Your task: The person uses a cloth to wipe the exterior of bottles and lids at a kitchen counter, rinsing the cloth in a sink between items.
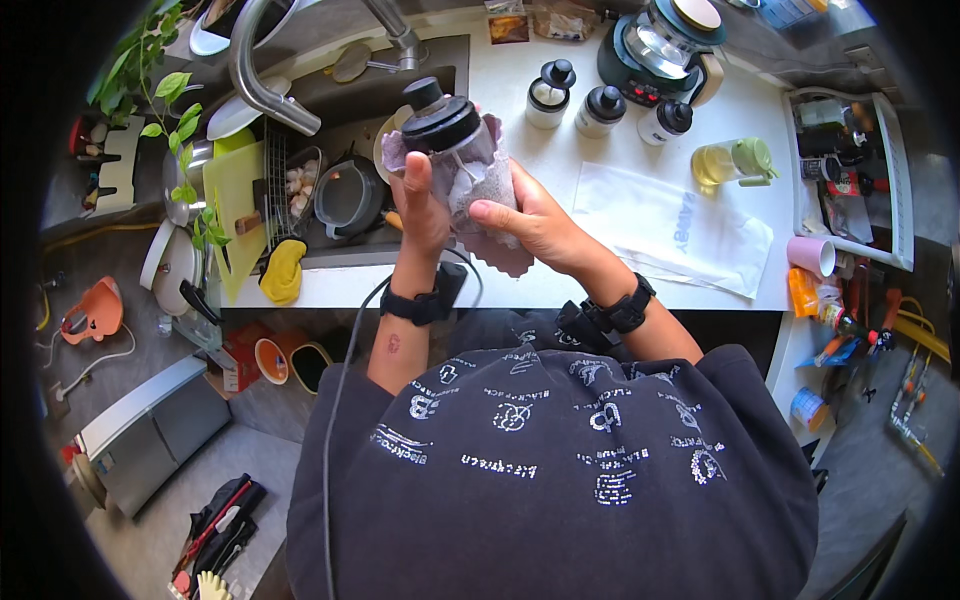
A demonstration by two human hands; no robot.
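Observation:
Between both hands, near the sink's front right corner, is a clear jar with a black lid [442,124] and some white contents, tilted. A greyish-pink cloth [491,187] wraps around its sides and hangs below it. My left hand [424,199] holds the jar from the left through the cloth, thumb up. My right hand [529,221] presses the cloth against the jar's right side, its thumb across the front. Three similar black-topped jars stand on the white counter beyond: one at the left [549,97], one in the middle [600,112], one at the right [664,122].
The sink [461,67] with its faucet [262,90] lies at left, holding a dark pot [349,196]. A yellow cloth [284,271] hangs at the front edge. White bags [667,225], a green-lidded jug [731,163] and an electric kettle [660,45] are at right.

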